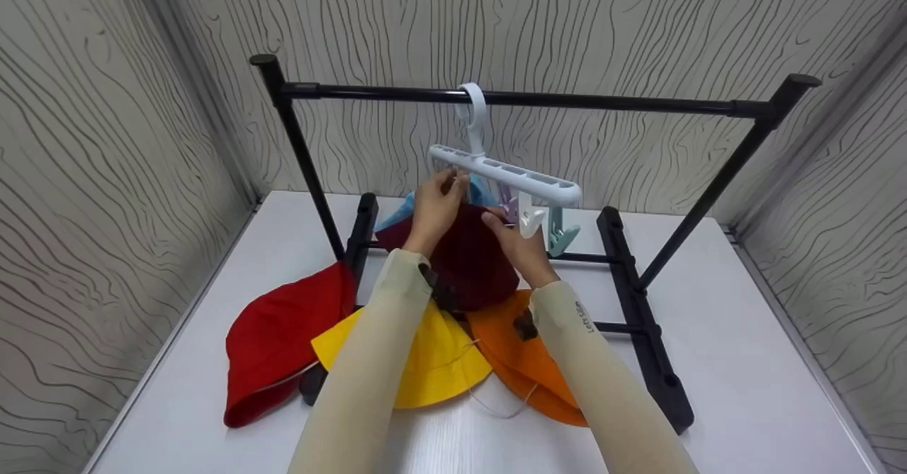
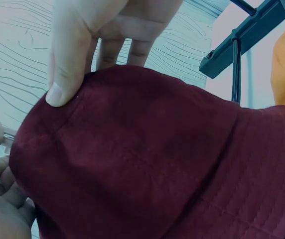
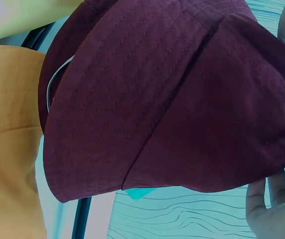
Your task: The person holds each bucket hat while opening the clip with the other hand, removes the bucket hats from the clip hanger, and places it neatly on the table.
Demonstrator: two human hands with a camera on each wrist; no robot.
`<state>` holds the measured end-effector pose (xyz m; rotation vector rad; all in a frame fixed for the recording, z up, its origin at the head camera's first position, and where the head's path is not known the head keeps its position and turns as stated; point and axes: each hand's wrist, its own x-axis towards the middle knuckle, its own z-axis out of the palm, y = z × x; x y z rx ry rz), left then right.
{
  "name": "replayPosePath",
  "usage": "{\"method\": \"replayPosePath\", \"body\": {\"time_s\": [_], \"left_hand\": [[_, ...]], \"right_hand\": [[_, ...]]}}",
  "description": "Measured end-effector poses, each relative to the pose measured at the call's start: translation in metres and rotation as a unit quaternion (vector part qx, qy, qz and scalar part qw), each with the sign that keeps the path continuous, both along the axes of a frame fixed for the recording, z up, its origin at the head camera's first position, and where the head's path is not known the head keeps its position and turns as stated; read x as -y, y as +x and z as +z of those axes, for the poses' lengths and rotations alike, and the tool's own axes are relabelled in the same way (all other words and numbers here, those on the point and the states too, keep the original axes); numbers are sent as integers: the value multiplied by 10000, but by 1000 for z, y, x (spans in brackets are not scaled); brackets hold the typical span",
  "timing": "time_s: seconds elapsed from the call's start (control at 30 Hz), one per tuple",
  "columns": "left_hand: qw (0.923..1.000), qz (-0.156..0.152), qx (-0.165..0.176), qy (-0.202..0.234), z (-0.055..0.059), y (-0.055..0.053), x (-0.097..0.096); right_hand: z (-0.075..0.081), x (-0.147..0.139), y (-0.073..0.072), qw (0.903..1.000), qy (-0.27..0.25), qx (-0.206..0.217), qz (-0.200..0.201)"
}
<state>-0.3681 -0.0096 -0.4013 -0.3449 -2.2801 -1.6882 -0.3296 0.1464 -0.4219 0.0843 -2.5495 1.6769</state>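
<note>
A maroon bucket hat (image 1: 471,261) hangs crown-up below a white clip hanger (image 1: 510,173), which is hooked over the black rail. My right hand (image 1: 521,244) grips the crown's right side, thumb on the near face; in the left wrist view that thumb (image 2: 65,74) presses the fabric. My left hand (image 1: 436,208) is at the crown's top left, its fingertips pinching a pale clip under the hanger, partly hidden. Behind the maroon hat a light blue hat (image 1: 400,212) shows in part. White (image 1: 528,215) and green (image 1: 560,233) clips dangle at the hanger's right end.
A black rack (image 1: 638,304) stands on the white table (image 1: 751,360). Red (image 1: 287,332), yellow (image 1: 439,360) and orange (image 1: 531,360) bucket hats lie at its front, the yellow and orange ones beneath my forearms. Patterned panels (image 1: 567,27) enclose the back and sides.
</note>
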Motion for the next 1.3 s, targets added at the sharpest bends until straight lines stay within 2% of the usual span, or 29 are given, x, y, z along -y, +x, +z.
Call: {"method": "replayPosePath", "body": {"time_s": [0.3,0.6,0.77,1.07,1.2,1.3], "left_hand": [[9996,50,270,52,0,2,0],[9991,-19,429,-66,3,7,1],[9986,-29,470,-219,3,10,2],[9988,-188,320,-329,-1,19,7],[9984,-238,392,-317,-2,24,11],[9978,-241,529,-334,-4,27,13]], "right_hand": [[0,-4,4,9999,-133,16,-16],[-1,-10,8,9983,-564,-34,-152],[0,-14,9,9987,-473,-4,-180],[3,-25,12,9995,-129,286,-48],[5,-30,16,9997,-56,196,-131],[7,-34,19,9998,24,-39,-215]]}}
